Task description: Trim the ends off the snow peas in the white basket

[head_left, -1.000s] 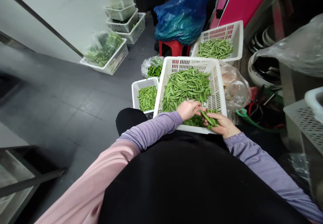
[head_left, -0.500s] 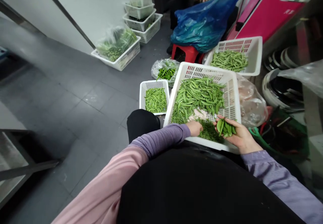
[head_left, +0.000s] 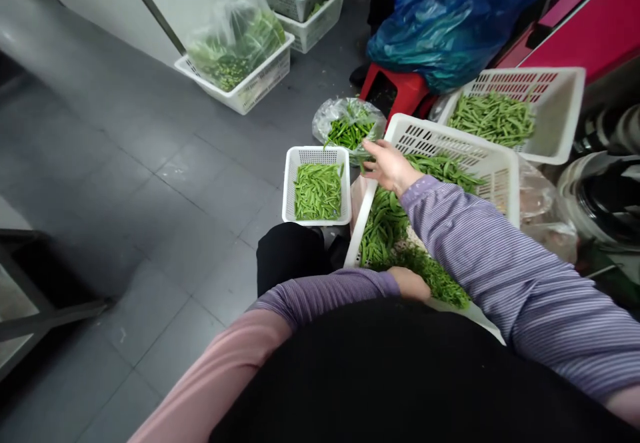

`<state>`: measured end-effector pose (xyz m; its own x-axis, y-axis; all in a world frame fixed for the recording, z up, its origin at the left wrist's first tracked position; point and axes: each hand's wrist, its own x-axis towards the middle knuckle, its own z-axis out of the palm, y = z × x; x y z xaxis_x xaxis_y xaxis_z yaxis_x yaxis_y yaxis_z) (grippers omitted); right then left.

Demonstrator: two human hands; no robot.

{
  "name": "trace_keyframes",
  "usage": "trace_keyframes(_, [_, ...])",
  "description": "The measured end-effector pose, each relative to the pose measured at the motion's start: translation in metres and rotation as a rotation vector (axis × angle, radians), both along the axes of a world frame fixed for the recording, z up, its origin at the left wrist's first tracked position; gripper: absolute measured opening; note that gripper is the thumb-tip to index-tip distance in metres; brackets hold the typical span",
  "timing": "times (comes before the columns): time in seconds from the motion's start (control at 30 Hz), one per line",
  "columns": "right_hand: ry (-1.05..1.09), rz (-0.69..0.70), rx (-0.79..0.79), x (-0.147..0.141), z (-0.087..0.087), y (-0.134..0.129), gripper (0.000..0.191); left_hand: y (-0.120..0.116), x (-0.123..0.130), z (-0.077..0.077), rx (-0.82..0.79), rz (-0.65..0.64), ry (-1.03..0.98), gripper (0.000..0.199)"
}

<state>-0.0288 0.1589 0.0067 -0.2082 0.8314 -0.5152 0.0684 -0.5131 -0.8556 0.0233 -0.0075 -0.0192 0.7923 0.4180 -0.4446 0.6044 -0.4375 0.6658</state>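
Note:
My right hand (head_left: 387,165) reaches across the left wall of the large white basket (head_left: 430,130), near the small white basket (head_left: 346,196). Its fingers are apart and I see no pods gripped in them. Green pea pods (head_left: 319,193) fill the bottom of the small basket, and one pod stands near its right wall. Low at the front of the large basket, my left hand (head_left: 411,284) rests beside a heap of thin green trimmings (head_left: 440,276); its fingers are hidden from view. More flat pea pods (head_left: 383,226) lie in the large basket, partly covered by my right arm.
A clear bag of green peppers (head_left: 350,130) lies behind the small basket. A red stool (head_left: 397,93) carries a blue plastic bag (head_left: 450,23). Another white basket holds green beans (head_left: 493,118). Farther left stand a basket of bagged greens (head_left: 245,90) and stacked baskets (head_left: 305,30).
My right hand has moved left from the front of the large basket to beside the small one; the pods it held no longer show. My left hand stays low at the front. The view has shifted.

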Motion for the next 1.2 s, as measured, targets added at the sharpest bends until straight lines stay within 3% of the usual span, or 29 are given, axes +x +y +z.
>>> trace_keyframes(0.1, [0.017, -0.117, -0.029, 0.014, -0.009, 0.002, 0.032, -0.001, -0.005, 0.005, 0.078, -0.101, 0.033, 0.022])
trace_keyframes(0.2, [0.073, -0.055, 0.043, 0.042, -0.009, -0.012, 0.017, -0.003, -0.006, 0.009, 0.102, -0.134, 0.046, 0.024])
trace_keyframes(0.3, [-0.064, 0.201, 0.164, 0.084, -0.018, -0.039, 0.003, -0.004, -0.005, 0.009, 0.127, -0.121, 0.070, 0.025])
trace_keyframes(0.43, [-0.754, 0.676, 0.179, 0.131, -0.060, -0.089, 0.013, -0.008, -0.003, 0.003, 0.203, -0.107, 0.037, 0.023])
trace_keyframes(0.53, [-0.981, 0.760, 0.319, 0.138, -0.095, -0.118, 0.015, -0.012, -0.001, 0.000, 0.249, -0.098, 0.023, 0.023])
trace_keyframes(0.63, [-0.979, 0.688, 0.346, 0.133, -0.112, -0.129, 0.013, -0.015, 0.001, -0.001, 0.247, -0.108, 0.029, 0.024])
trace_keyframes(0.77, [-0.891, 0.628, 0.318, 0.147, -0.111, -0.125, 0.006, -0.018, -0.008, 0.003, 0.258, -0.029, 0.083, 0.023])
trace_keyframes(0.87, [-0.828, 0.508, 0.297, 0.177, -0.097, -0.124, 0.005, -0.013, -0.022, 0.010, 0.302, 0.168, 0.160, 0.024])
trace_keyframes(0.93, [-0.673, 0.288, 0.240, 0.199, -0.082, -0.130, 0.011, -0.007, -0.026, 0.014, 0.325, 0.335, 0.194, 0.028])
trace_keyframes(1.0, [-0.380, 0.032, 0.143, 0.217, -0.065, -0.140, 0.017, -0.001, -0.022, 0.017, 0.315, 0.423, 0.187, 0.030])
trace_keyframes(1.1, [-0.029, -0.177, 0.045, 0.231, -0.041, -0.158, 0.025, 0.002, -0.002, 0.022, 0.302, 0.385, 0.123, 0.028])
trace_keyframes(1.2, [0.070, -0.269, 0.029, 0.236, -0.029, -0.169, 0.027, -0.003, 0.020, 0.028, 0.341, 0.292, 0.076, 0.025])
